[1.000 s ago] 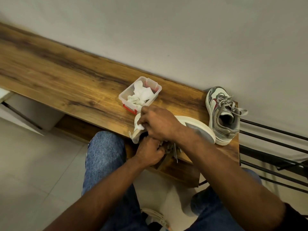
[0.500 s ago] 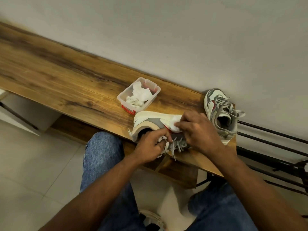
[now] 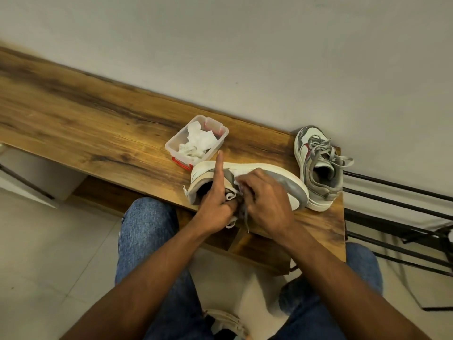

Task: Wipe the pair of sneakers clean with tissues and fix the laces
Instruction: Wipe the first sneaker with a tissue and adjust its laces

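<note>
A white and grey sneaker [image 3: 282,180] lies on its side near the front edge of the wooden bench [image 3: 98,133]. My left hand [image 3: 215,204] holds it at the tongue and laces, with the index finger sticking straight up. My right hand [image 3: 264,195] presses a white tissue [image 3: 239,179] against the sneaker's side, fingers curled round it. The second sneaker [image 3: 318,168] stands upright at the bench's right end, its grey laces loose.
A clear plastic box [image 3: 179,146] with crumpled tissues sits just behind the held sneaker. The wall runs along the bench's back. A black metal rack [image 3: 404,212] stands to the right. My knees in jeans are below the bench edge.
My right hand with the tissue went from the heel toward the toe, then back to the middle near the laces. My left index finger now points up.
</note>
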